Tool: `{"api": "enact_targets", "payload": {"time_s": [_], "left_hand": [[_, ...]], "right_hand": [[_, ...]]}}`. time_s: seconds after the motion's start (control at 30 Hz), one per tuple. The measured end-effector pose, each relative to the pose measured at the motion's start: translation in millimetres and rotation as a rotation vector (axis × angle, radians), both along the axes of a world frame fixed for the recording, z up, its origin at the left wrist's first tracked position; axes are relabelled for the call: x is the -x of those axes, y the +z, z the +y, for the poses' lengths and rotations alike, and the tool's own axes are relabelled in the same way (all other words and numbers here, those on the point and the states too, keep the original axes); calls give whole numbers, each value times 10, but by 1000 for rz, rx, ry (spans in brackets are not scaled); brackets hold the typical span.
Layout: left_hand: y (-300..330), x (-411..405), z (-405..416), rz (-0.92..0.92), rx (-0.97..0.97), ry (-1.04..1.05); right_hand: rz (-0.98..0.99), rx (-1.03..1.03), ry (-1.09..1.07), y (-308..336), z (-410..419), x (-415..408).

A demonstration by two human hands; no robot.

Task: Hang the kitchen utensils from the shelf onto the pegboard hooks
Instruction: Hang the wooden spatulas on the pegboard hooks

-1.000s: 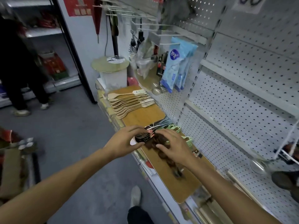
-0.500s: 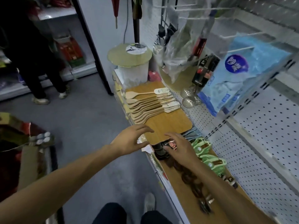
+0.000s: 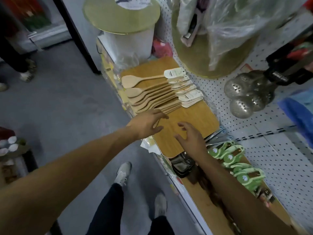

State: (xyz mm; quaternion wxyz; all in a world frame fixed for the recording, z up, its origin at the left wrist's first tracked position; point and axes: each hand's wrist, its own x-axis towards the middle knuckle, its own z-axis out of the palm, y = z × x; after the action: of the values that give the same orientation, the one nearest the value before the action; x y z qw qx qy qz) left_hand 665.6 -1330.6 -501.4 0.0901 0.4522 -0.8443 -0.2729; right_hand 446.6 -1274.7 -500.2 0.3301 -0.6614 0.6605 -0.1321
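Left hand [image 3: 147, 125] at frame centre, fingers spread and straight, empty, fingertips just beside the nearest handles of the wooden spatulas [image 3: 149, 95]. Right hand [image 3: 191, 139] slightly lower and to the right, fingers loosely spread, empty, above the bare near part of the wooden cutting board [image 3: 191, 116]. Spatulas in a fanned stack on the board's upper half, blades toward the left, white paper tags at the right ends. White pegboard [image 3: 271, 150] along the right side of the frame. Perforated metal skimmers [image 3: 245, 97] hanging against it at centre right. Green-carded items [image 3: 237, 163] in a row on the shelf at lower right, just right of the right forearm. Dark packaged item [image 3: 183, 165] below the board's near edge. White cylindrical container with a yellow-green round lid [image 3: 121, 14] at top centre.
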Motion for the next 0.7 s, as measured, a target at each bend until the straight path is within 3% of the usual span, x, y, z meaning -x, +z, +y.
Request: {"api": "enact_targets", "payload": {"time_s": [0.37, 0.7], "left_hand": [[-1574, 185, -1381, -157, -152, -69], [-1886, 318, -1519, -236, -128, -27]], "right_hand": [[-96, -157, -609, -1422, -1375, -638], [-260, -236, -880, -1939, -1663, -697]]}}
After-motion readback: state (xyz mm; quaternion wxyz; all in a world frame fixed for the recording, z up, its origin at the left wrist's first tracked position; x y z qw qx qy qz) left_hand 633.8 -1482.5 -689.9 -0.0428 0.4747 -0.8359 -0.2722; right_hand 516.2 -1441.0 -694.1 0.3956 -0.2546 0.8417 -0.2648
